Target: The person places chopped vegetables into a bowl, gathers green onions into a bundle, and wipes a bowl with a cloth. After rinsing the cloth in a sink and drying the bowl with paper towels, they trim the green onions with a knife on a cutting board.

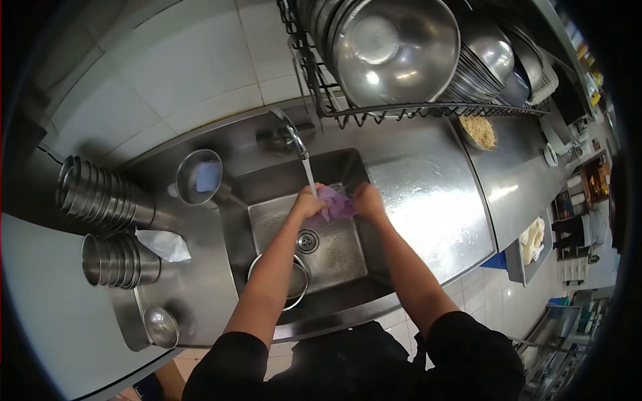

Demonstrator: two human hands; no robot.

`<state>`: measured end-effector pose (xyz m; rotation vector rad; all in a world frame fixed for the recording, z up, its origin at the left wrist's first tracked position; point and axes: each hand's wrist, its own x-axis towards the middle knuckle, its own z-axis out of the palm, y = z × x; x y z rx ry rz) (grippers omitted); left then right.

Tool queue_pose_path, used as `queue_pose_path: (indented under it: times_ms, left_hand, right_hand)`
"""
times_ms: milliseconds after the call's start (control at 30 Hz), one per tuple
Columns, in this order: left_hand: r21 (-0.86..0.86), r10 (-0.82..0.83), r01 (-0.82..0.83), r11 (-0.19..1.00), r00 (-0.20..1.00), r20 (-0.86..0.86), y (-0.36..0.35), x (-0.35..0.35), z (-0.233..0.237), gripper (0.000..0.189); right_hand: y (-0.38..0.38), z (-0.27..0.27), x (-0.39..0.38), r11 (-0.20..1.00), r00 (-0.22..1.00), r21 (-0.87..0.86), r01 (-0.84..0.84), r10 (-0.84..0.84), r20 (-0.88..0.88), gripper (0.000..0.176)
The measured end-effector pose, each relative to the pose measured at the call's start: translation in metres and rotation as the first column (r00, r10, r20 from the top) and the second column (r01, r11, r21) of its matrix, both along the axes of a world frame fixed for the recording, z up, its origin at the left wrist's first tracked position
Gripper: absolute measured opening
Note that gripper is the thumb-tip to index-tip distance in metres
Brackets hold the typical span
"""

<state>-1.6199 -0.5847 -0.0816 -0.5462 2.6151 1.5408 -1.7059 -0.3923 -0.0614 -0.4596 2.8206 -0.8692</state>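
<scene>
Over the steel sink basin, a purple cloth is stretched between my two hands. My left hand grips its left side, right beside the stream of water falling from the curved faucet. At the cloth's right side is my right hand, closed on it and somewhat blurred. The drain shows below the cloth. A round metal bowl sits at the basin's lower left, partly hidden by my left forearm.
Stacked steel pots stand at the left, near a white bag and a pot with a blue sponge. Above hangs a black rack of bowls. A food-filled bowl stands at right.
</scene>
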Motion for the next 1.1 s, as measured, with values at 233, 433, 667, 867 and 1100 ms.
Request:
queue_pose_path:
  times_ms: [233,433,667,867,1100]
  left_hand:
    - [-0.319,-0.115,0.034,0.947,0.965,-0.238,0.007,0.018,-0.075,0.057]
    - [0.021,0.162,-0.160,0.987,0.973,-0.165,0.003,0.016,-0.075,0.038]
    - [0.277,0.229,-0.158,0.948,0.941,-0.248,0.009,0.024,-0.043,0.031]
    - [0.139,0.082,-0.057,0.989,0.980,-0.181,-0.008,0.037,0.003,0.030]
    - [0.125,0.076,-0.061,0.990,0.990,-0.121,-0.050,0.065,0.061,0.027]
  right_hand:
    - [-0.133,-0.018,0.040,0.411,0.542,-0.657,0.632,0.371,0.754,0.028]
    - [-0.137,0.020,0.031,0.400,0.177,-0.260,0.879,0.231,0.957,0.040]
    - [-0.168,0.018,-0.044,0.888,0.474,-0.414,0.202,0.281,0.835,0.058]
    - [-0.189,0.029,-0.088,0.562,0.163,-0.693,0.451,0.712,0.683,0.057]
    - [-0.100,0.027,0.000,0.392,0.344,-0.395,-0.830,0.920,0.189,0.048]
